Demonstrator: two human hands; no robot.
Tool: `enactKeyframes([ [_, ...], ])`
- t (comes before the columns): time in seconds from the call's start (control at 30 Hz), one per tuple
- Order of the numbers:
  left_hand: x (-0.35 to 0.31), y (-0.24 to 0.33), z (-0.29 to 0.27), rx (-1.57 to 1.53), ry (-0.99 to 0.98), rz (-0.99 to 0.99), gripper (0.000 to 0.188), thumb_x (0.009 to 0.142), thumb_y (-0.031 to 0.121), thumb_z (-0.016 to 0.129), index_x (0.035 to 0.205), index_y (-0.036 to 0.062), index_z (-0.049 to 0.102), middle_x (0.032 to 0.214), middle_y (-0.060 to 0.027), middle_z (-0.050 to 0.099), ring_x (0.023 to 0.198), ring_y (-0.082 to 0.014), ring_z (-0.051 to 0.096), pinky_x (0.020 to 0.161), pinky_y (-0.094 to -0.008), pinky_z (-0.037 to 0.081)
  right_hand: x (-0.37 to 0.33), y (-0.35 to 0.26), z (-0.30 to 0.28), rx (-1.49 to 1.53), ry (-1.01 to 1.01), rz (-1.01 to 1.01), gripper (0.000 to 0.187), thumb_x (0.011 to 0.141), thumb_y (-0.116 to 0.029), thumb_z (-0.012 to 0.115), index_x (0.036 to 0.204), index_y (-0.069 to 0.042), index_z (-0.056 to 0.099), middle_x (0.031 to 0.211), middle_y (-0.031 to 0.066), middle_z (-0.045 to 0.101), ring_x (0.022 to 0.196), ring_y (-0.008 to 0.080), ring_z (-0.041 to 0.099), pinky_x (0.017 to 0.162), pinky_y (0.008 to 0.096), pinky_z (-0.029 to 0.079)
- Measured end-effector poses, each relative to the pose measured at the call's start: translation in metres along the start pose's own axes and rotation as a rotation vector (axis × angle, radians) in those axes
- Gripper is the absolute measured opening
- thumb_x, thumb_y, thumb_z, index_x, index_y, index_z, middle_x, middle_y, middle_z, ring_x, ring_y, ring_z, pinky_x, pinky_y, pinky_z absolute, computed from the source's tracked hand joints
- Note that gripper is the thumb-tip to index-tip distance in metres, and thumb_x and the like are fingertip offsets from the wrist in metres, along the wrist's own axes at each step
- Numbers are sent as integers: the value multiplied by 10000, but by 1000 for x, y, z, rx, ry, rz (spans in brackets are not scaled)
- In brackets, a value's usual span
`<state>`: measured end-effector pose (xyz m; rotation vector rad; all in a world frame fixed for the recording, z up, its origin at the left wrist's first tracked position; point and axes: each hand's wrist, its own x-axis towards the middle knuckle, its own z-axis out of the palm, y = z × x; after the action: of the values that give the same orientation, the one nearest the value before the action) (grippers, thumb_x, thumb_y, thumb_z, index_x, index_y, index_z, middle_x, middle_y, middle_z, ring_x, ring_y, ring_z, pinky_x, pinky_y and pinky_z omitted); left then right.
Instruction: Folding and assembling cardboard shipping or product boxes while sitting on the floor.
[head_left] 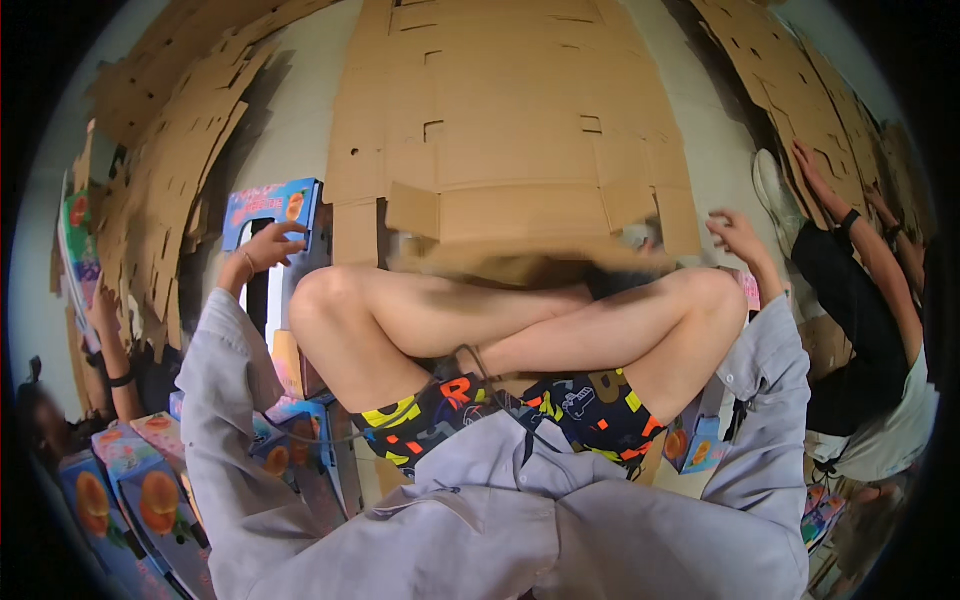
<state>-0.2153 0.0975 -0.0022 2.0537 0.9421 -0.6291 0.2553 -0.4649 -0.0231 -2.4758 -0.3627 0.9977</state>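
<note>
My left hand is over a blue printed carton piece with fruit pictures. Its fingers stretch to the right and hold nothing that I can make out; whether they touch the carton, I cannot tell. Off the right edge of the brown cardboard sheet, my right hand hovers with its fingers apart and nothing in them. That large sheet lies flat in front of my crossed legs. At its near end a raised flap stands close to my shins, its lower part blurred.
Several printed fruit cartons stand at lower left, and a small blue box sits by my right thigh. Stacked brown cardboard lies far left, more far right. A person's arm shows at left; another person's shoe at right.
</note>
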Motion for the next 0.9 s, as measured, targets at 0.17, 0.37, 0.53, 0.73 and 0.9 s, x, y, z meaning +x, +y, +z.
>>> enactKeyframes([
  [0.17, 1, -3, 40, -620, -101, -95, 508, 879, 289, 586, 1331, 124, 419, 1165, -160, 543, 969, -214, 606, 695, -325, 509, -1, 27, 12, 422, -136, -17, 567, 873, -275, 591, 1351, -65, 369, 1073, 114, 577, 866, 183, 588, 710, 282, 461],
  [0.37, 25, 24, 45, -518, 158, 133, 567, 864, 266, 564, 1370, 123, 352, 1071, -167, 598, 842, -217, 642, 682, -297, 518, 10, 19, 19, 743, -145, -51, 419, 887, -270, 583, 1240, -91, 444, 997, 71, 596, 835, 155, 588, 672, 276, 471],
  [0.53, 32, 23, 7, -982, -23, 362, 578, 764, 139, 556, 1296, 1, 377, 1033, -214, 622, 830, -259, 664, 689, -314, 539, 3, -15, -11, 1017, -184, -165, 209, 894, -259, 552, 1041, -112, 569, 1055, 75, 595, 939, 175, 591, 730, 297, 491],
  [0.73, 73, 28, 8, -524, 119, 37, 538, 800, 465, 649, 991, -28, 552, 821, -125, 639, 665, -200, 654, 554, -299, 526, 13, -59, -14, 872, -76, -94, 384, 872, -453, 570, 1013, -96, 547, 960, 33, 606, 886, 164, 595, 749, 284, 466],
  [0.9, 87, 33, 5, -448, 173, -122, 576, 798, 566, 616, 859, -3, 543, 714, -99, 616, 567, -198, 629, 498, -273, 514, 66, -80, -26, 377, -15, 204, 711, 690, -736, 583, 1016, -109, 513, 879, 67, 551, 812, 190, 594, 667, 299, 472],
])
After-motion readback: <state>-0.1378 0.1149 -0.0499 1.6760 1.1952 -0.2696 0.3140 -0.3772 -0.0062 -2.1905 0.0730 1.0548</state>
